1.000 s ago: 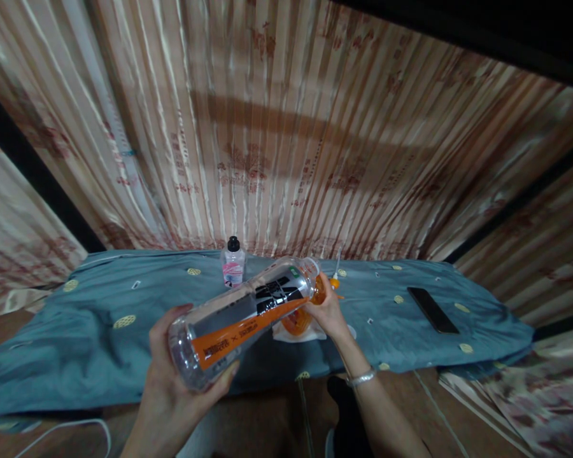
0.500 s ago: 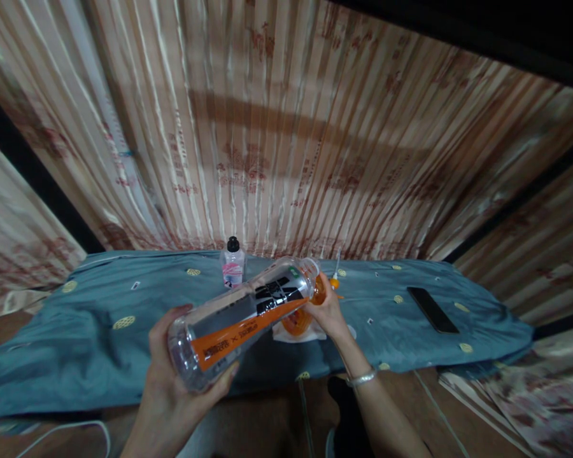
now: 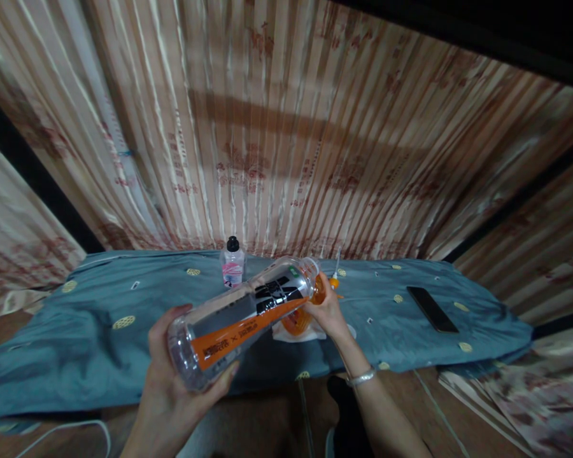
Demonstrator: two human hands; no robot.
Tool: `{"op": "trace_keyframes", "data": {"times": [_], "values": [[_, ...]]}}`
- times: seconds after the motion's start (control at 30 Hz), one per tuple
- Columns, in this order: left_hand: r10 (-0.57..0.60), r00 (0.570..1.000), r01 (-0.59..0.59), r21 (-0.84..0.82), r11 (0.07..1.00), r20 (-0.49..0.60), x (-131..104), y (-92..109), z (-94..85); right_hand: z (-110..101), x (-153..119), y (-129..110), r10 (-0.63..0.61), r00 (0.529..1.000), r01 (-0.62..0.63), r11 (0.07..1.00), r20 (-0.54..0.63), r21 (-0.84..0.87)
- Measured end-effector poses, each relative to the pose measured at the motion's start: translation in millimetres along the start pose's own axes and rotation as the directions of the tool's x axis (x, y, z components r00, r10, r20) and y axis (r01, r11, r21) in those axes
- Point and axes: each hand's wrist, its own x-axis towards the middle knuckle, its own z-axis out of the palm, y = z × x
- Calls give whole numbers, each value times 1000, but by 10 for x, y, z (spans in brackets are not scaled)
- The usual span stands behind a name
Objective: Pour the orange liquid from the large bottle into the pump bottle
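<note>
The big bottle [image 3: 243, 318] lies tilted above the bed [image 3: 382, 318], its long axis slanting from base at near left to mouth at far right. The left hand's [image 3: 181, 369] fingers grip its base; the right hand's [image 3: 325, 308] hold the neck of the orange bottle [image 3: 297, 322].

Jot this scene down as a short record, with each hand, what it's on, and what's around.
left hand: around the base of the large clear bottle
right hand: at the top of the orange container, by the bottle's mouth
large clear bottle: tilted, mouth toward the right hand
under orange container: white cloth or tissue
upright: black-capped bottle
far right: dark phone, lying flat
surface: teal patterned fabric
liquid flow: cannot tell
</note>
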Motion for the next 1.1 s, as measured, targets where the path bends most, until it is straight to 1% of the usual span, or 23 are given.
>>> {"op": "trace_keyframes", "data": {"times": [0.17, 0.3, 0.47, 0.6, 0.73, 0.87, 0.97, 1.1], "values": [[71, 997, -73, 78, 994, 38, 16, -14, -18, 8, -1, -21, -8, 1000, 8, 1000, 20, 25], [50, 998, -52, 90, 995, 23, 25, -42, -37, 11, -3, -27, -9, 1000, 9, 1000, 8, 10], [120, 988, -133, 139, 981, 101, 58, -122, -90, 9, -5, -19, -12, 1000, 12, 1000, 7, 5], [80, 994, -88, 115, 990, 72, 53, -115, -87, 8, -7, -46, -16, 1000, 15, 1000, 25, 22], [90, 994, -97, 115, 989, 63, 25, -34, -46, 9, -7, -73, 1, 1000, -1, 1000, 18, 16], [66, 997, -69, 86, 994, 36, 6, 19, -21, 18, -10, -76, 15, 1000, -15, 1000, 3, 18], [86, 995, -91, 99, 991, 55, 15, -9, -37, 23, -13, -77, 10, 1000, -10, 1000, 10, 23], [120, 990, -130, 136, 982, 78, 45, -97, -80, 17, -9, -71, 1, 1000, -2, 1000, 15, 17]]}}
